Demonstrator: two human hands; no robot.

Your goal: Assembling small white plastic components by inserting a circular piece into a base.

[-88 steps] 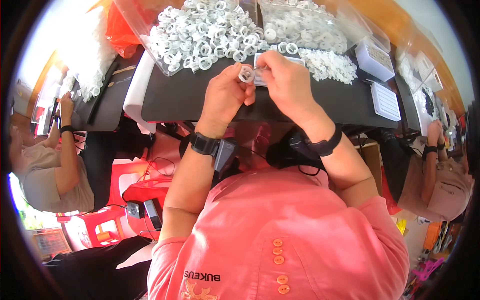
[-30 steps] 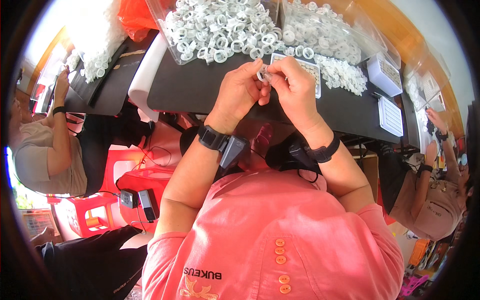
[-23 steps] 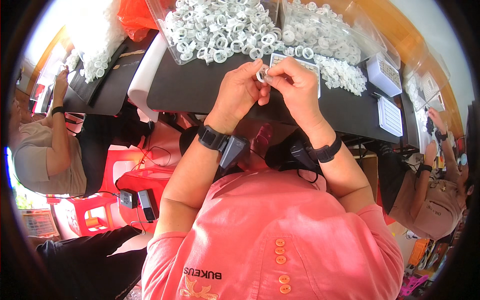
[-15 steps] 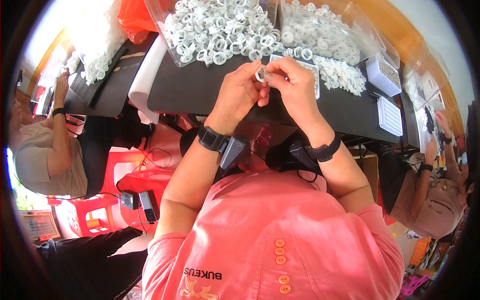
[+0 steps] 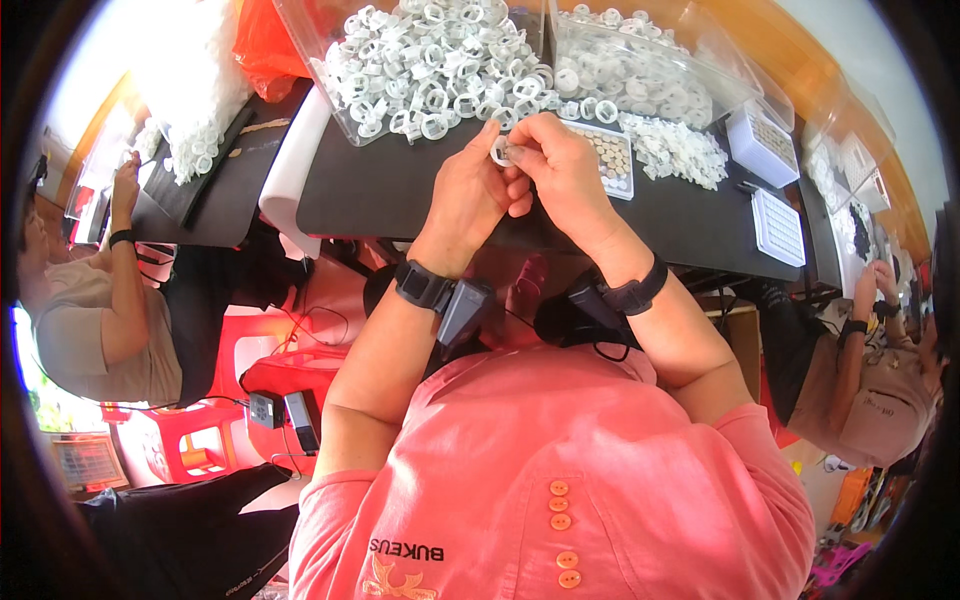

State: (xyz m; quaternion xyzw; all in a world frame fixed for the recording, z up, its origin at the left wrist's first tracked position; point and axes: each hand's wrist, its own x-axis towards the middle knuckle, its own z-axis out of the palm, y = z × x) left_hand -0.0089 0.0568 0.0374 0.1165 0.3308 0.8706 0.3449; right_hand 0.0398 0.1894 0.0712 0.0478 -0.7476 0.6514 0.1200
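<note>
Between my two hands, just over the near part of the black table, is a small white plastic ring. My left hand pinches it between thumb and fingers. The thumb and forefinger of my right hand are closed at the ring's right side; whether they hold a separate small part is hidden. Beyond my hands lies a large heap of similar white rings in a clear plastic bin. Right of my right hand sits a white tray with small round beige pieces.
A pile of small white pieces lies right of the tray. Another clear bin holds round white parts. Farther right are a white box and a white gridded tray. A person works at the left, another at the right.
Both hands have shifted slightly left with the ring still between them. More of the tray with beige pieces now shows beside my right hand.
</note>
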